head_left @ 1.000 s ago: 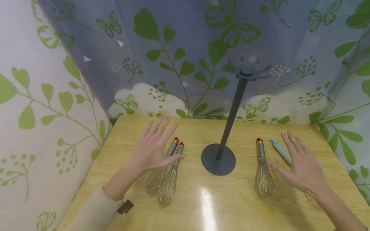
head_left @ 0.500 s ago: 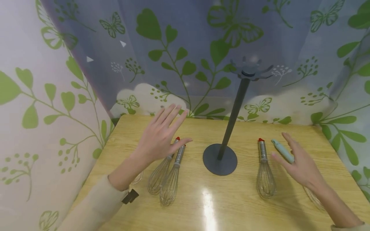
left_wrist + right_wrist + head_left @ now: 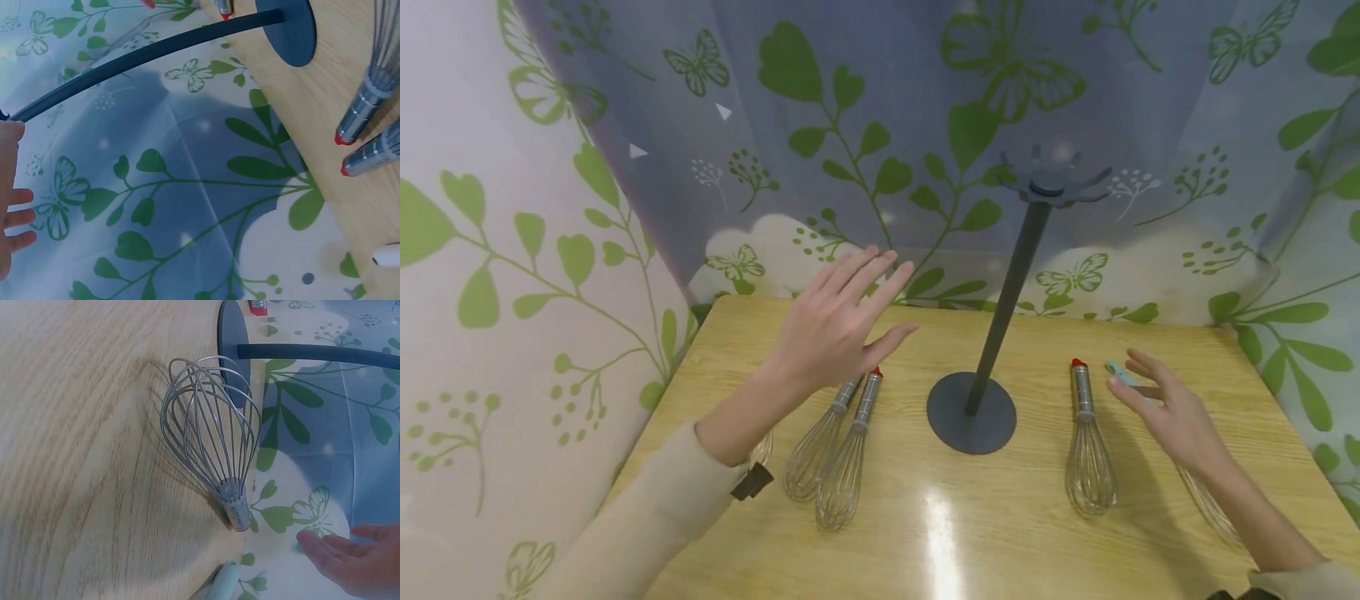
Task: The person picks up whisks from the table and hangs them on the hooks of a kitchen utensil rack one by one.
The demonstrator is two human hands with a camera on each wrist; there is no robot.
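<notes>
whisks [image 3: 855,429] lie at nine o'clock from the black stand [image 3: 958,412]; left hand [image 3: 826,333], at ten, spread, released; right hand [image 3: 1182,421], at three, released near a teal handle [image 3: 224,582].

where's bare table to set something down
Bare table lies between the stand's base and the lone red-tipped whisk, and on the base's near side. Crowded: left, around the paired whisks; right, around the teal handle.
</notes>
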